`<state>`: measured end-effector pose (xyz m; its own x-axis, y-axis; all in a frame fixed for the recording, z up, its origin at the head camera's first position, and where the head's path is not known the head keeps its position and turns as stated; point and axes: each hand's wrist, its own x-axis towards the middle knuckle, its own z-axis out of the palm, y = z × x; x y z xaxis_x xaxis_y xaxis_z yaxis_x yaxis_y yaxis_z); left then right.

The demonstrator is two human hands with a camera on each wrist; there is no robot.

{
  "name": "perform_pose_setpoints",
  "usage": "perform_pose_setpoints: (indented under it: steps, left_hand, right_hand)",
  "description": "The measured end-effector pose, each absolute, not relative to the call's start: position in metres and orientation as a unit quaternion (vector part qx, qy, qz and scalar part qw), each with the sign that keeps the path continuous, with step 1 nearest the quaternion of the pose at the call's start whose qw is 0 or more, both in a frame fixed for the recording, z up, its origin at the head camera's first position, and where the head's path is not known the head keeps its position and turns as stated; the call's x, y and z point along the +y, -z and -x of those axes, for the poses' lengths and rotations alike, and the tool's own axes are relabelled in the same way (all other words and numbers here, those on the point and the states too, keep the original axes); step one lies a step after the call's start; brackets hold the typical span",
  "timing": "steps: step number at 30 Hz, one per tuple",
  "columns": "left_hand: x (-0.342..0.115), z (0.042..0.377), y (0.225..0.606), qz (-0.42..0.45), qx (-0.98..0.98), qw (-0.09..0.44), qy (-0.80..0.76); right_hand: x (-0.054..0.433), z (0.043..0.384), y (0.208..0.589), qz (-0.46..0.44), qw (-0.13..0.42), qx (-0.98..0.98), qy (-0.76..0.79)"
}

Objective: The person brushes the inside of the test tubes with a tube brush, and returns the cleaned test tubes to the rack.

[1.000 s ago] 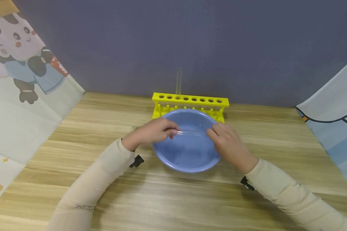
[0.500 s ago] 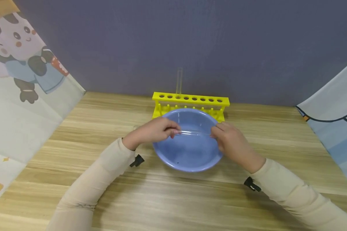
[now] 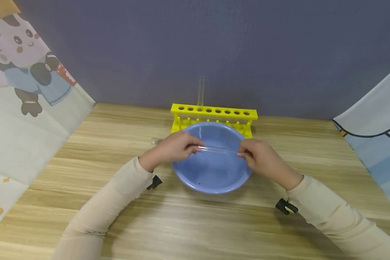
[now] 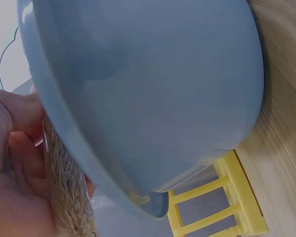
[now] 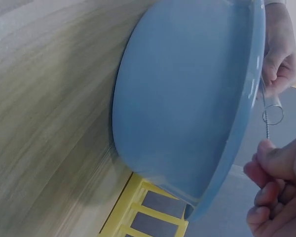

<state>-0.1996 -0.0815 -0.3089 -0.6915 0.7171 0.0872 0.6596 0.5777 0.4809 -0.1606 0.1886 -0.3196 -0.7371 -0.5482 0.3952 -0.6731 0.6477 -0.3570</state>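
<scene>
Over the blue basin (image 3: 211, 173), my left hand (image 3: 178, 146) grips a clear glass test tube (image 3: 211, 148) lying nearly level. The tube's rounded end pokes out past the left wrist. Brush bristles (image 4: 69, 185) fill the part of the tube beside the left palm in the left wrist view. From the tube's mouth, the brush's twisted wire handle (image 5: 267, 129) runs out to my right hand (image 3: 263, 159), which pinches it between thumb and forefinger at the basin's right rim.
Behind the basin stands a yellow test tube rack (image 3: 214, 111), partly hidden by it. Another glass test tube (image 3: 201, 92) is upright in one of the rack's left holes. A dark grey panel (image 3: 214, 47) rises at the back of the wooden table (image 3: 195, 224).
My right hand has shifted to the right, away from the left hand, and more of the tube's mouth and brush wire shows. The left hand with the tube has barely moved.
</scene>
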Motion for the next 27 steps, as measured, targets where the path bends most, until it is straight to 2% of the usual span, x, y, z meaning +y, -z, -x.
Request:
perform_pose_setpoints:
  steps: [7,17,27]
  left_hand:
    - [-0.0827,0.1978,0.3093,-0.396,0.888,0.014,-0.234]
    - [-0.0848,0.1989,0.3118,-0.385,0.891,0.019,-0.241]
    - [-0.086,0.1979,0.315,-0.386,0.894,-0.008,-0.225]
  right_hand:
    - [0.1937,0.161,0.3192,-0.316,0.095,-0.904,-0.273]
    - [0.1967,0.1667,0.3258,-0.327,0.096,-0.901,-0.268]
    - [0.197,0.1686,0.3258,-0.317,0.07,-0.9,-0.289]
